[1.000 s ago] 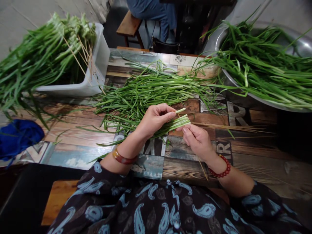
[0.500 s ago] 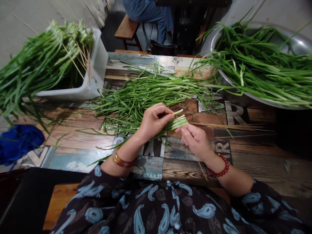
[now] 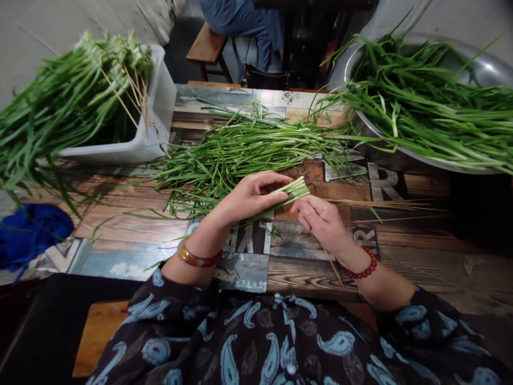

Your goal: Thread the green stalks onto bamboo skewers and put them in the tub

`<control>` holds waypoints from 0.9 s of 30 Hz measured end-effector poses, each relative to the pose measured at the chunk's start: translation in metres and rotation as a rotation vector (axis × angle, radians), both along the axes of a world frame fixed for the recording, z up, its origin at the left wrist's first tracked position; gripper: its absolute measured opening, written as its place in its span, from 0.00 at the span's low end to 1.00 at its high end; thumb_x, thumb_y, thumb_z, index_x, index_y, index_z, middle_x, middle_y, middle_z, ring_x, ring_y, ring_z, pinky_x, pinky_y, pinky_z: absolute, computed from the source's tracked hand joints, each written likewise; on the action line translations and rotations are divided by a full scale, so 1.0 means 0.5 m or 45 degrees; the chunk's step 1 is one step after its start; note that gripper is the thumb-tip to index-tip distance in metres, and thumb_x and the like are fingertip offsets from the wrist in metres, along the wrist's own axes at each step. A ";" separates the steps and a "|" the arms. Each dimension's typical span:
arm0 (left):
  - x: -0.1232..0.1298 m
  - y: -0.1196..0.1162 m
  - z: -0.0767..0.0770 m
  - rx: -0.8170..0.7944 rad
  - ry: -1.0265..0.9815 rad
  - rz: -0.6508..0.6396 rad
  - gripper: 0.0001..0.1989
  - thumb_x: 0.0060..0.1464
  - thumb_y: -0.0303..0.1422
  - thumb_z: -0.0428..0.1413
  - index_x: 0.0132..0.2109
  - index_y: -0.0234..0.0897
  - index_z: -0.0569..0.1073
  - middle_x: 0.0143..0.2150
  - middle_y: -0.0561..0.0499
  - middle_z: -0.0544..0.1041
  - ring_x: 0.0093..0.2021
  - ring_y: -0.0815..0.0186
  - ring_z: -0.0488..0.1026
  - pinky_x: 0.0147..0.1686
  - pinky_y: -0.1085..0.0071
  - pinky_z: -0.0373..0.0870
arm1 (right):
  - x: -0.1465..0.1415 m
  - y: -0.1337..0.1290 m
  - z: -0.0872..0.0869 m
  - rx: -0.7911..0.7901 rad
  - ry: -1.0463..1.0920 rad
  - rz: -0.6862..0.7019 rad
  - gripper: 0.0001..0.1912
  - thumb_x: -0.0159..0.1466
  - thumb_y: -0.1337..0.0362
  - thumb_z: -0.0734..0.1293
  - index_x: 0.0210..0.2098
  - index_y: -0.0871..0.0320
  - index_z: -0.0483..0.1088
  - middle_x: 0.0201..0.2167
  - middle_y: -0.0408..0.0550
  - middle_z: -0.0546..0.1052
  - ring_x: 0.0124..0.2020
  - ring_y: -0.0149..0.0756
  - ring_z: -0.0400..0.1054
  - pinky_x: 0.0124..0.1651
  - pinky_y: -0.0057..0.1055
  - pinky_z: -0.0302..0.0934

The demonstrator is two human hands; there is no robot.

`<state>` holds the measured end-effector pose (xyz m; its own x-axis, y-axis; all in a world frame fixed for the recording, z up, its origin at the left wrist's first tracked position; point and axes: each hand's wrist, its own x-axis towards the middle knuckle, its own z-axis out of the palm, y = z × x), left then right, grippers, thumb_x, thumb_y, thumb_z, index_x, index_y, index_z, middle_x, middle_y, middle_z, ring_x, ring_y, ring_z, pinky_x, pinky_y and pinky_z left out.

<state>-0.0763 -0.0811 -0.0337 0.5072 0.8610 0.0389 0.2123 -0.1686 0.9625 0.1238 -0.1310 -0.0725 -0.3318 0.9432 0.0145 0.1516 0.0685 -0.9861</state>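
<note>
A small bunch of garlic chives (image 3: 297, 188) is wrapped in my left hand (image 3: 256, 197), with the pale cut ends pointing right past my thumb. My right hand (image 3: 320, 218) pinches a thin bamboo skewer (image 3: 333, 266), whose long end slants down toward me from under the palm. The skewer's tip, near the stem ends, is hidden by my fingers. Right fingertips sit close against the lower side of the bunch; whether the skewer has entered the stems I cannot tell. Behind my left hand lies a loose heap of chives (image 3: 248, 144) on the table.
On the left stands a white bin (image 3: 160, 123) with chive bundles on skewers. A metal basin (image 3: 374, 125) full of chives is at the right. Loose skewers (image 3: 385, 204) lie beyond my right hand. A blue cloth (image 3: 34, 232) is far left. Another person sits across.
A stem that stuck out above the bunch now lies together with the others. My left thumb and fingers have closed around them. My right hand has barely moved.
</note>
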 end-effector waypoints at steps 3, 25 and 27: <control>0.002 -0.005 0.010 -0.130 0.041 -0.150 0.16 0.60 0.41 0.53 0.36 0.32 0.77 0.33 0.49 0.77 0.34 0.67 0.73 0.36 0.73 0.68 | 0.001 0.006 -0.002 0.024 -0.005 0.004 0.17 0.70 0.55 0.59 0.34 0.58 0.71 0.17 0.36 0.62 0.18 0.25 0.55 0.24 0.25 0.51; 0.021 -0.017 0.003 -0.372 0.169 0.157 0.20 0.58 0.46 0.56 0.28 0.32 0.73 0.19 0.56 0.67 0.14 0.78 0.56 0.13 0.79 0.48 | -0.022 -0.002 -0.012 0.399 -0.233 -0.107 0.14 0.69 0.65 0.58 0.31 0.59 0.71 0.18 0.39 0.68 0.21 0.28 0.62 0.29 0.26 0.54; 0.023 -0.019 0.002 -0.375 0.174 0.103 0.20 0.58 0.46 0.56 0.28 0.32 0.73 0.19 0.56 0.67 0.14 0.78 0.56 0.14 0.79 0.48 | -0.024 -0.003 -0.009 0.369 -0.211 -0.115 0.14 0.68 0.65 0.58 0.31 0.59 0.71 0.17 0.39 0.67 0.20 0.28 0.61 0.28 0.26 0.54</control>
<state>-0.0647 -0.0904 -0.0329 0.4202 0.8628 -0.2811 0.3441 0.1352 0.9291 0.1117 -0.1327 -0.0769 -0.2670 0.9336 0.2389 0.3266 0.3209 -0.8890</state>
